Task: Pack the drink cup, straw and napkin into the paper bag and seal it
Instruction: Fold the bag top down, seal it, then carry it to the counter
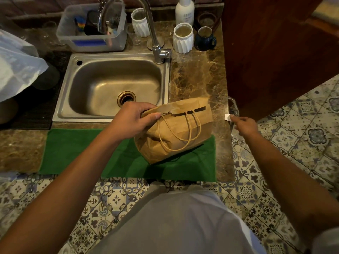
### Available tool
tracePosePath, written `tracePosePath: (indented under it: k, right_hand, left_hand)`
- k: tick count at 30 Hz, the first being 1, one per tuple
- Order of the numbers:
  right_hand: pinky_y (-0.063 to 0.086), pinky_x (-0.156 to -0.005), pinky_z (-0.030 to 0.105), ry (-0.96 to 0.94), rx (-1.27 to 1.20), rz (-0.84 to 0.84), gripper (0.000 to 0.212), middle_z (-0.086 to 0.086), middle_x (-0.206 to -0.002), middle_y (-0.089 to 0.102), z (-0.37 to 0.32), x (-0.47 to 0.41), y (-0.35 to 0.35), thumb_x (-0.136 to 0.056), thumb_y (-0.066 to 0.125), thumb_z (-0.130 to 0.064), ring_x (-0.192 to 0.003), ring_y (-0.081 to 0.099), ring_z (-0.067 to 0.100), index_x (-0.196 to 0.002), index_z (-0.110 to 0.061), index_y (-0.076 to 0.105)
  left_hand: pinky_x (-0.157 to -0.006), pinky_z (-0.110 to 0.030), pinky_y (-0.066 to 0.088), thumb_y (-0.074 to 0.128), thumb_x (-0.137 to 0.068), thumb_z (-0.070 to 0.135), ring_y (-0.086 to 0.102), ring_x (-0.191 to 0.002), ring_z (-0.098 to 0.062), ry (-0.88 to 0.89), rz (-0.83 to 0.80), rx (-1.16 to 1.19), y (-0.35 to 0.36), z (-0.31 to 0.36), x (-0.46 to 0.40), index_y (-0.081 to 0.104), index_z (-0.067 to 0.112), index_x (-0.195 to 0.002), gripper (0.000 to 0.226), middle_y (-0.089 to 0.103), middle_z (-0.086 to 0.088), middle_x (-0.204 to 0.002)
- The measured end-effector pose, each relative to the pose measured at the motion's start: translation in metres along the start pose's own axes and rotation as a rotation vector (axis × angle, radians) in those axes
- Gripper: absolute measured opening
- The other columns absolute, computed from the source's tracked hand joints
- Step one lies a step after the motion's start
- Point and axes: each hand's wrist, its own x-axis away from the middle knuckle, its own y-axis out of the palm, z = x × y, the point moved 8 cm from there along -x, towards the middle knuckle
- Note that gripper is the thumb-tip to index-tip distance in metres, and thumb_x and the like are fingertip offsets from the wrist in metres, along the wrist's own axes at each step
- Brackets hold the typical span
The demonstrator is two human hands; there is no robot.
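Note:
A brown paper bag (176, 131) with cord handles stands on a green cloth (91, 153) at the counter's front edge. Its top is folded over towards me. My left hand (134, 120) grips the folded top at its left end. My right hand (244, 125) hovers past the counter's right edge and pinches a small white sticker or piece of tape (227, 117) between fingertips. The cup, straw and napkin are out of sight; I cannot tell if they are in the bag.
A steel sink (102, 85) with a tall tap (156, 43) lies behind the bag. White vases (183, 38), a dark mug (205, 39), a white bottle (184, 11) and a plastic tub (91, 28) stand at the back. A wooden cabinet (275, 52) rises on the right.

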Motion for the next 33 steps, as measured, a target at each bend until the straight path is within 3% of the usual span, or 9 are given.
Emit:
tracePosePath:
  k: [6,12,18,24,27,29,33]
  right_hand:
    - [0.05,-0.085,0.038,-0.028,0.023,0.051,0.03,0.015,-0.099,0.075,-0.004,-0.01,0.001,-0.089,0.073,-0.039,-0.097,0.07,0.031,-0.096,-0.01,0.077]
    - [0.057,-0.083,0.043,-0.077,0.126,0.122,0.018,0.012,-0.095,0.076,-0.019,-0.009,-0.004,-0.089,0.073,-0.029,-0.092,0.07,0.03,-0.094,-0.013,0.079]
    - [0.047,-0.069,0.031,-0.218,0.236,0.218,0.014,0.01,-0.093,0.072,-0.054,-0.002,-0.016,-0.097,0.062,-0.028,-0.077,0.063,0.021,-0.091,-0.017,0.068]
    - [0.059,-0.083,0.036,-0.312,-0.099,0.101,0.016,0.005,-0.1,0.075,-0.105,0.025,-0.023,-0.089,0.075,-0.027,-0.094,0.072,0.023,-0.102,-0.018,0.075]
    - [0.059,-0.069,0.025,-0.342,-0.424,-0.034,0.025,0.007,-0.091,0.077,-0.14,0.074,-0.012,-0.089,0.075,-0.016,-0.081,0.075,0.015,-0.112,-0.007,0.072]
    - [0.057,-0.066,0.025,-0.364,-0.582,-0.139,0.021,0.007,-0.086,0.078,-0.162,0.113,-0.003,-0.088,0.075,-0.012,-0.075,0.074,0.012,-0.108,-0.007,0.07]
    - [0.053,-0.06,0.025,-0.354,-0.577,-0.403,0.011,0.007,-0.086,0.078,-0.176,0.184,0.036,-0.09,0.073,-0.013,-0.076,0.072,0.016,-0.1,-0.012,0.068]
  left_hand:
    - [-0.06,-0.032,0.047,0.065,-0.097,0.033,0.061,-0.067,-0.004,-0.03,0.012,0.023,0.001,-0.005,0.004,0.077,0.022,-0.098,0.016,0.07,0.01,-0.074]
    - [-0.061,-0.03,0.048,0.066,-0.096,0.033,0.062,-0.069,-0.001,-0.051,0.02,0.021,0.001,-0.006,0.003,0.077,0.024,-0.102,0.016,0.072,0.011,-0.078]
    - [-0.065,-0.034,0.051,0.066,-0.096,0.034,0.066,-0.075,-0.009,-0.071,0.033,0.031,-0.001,-0.009,0.006,0.078,0.023,-0.102,0.017,0.074,0.007,-0.081]
    - [-0.062,-0.038,0.05,0.065,-0.096,0.034,0.064,-0.072,-0.014,-0.087,0.119,0.055,-0.006,-0.007,0.011,0.077,0.023,-0.095,0.016,0.071,0.006,-0.075]
    - [-0.064,-0.027,0.047,0.066,-0.096,0.031,0.064,-0.078,-0.006,-0.096,0.253,0.05,-0.015,0.002,0.017,0.076,0.024,-0.102,0.014,0.069,0.016,-0.082]
    - [-0.063,-0.023,0.045,0.066,-0.096,0.032,0.063,-0.078,-0.004,-0.132,0.312,0.076,-0.016,0.001,0.022,0.076,0.023,-0.104,0.016,0.069,0.018,-0.083]
    - [-0.068,-0.027,0.052,0.066,-0.095,0.032,0.068,-0.081,-0.01,-0.206,0.417,0.16,-0.011,-0.004,0.029,0.077,0.023,-0.108,0.019,0.073,0.01,-0.087]
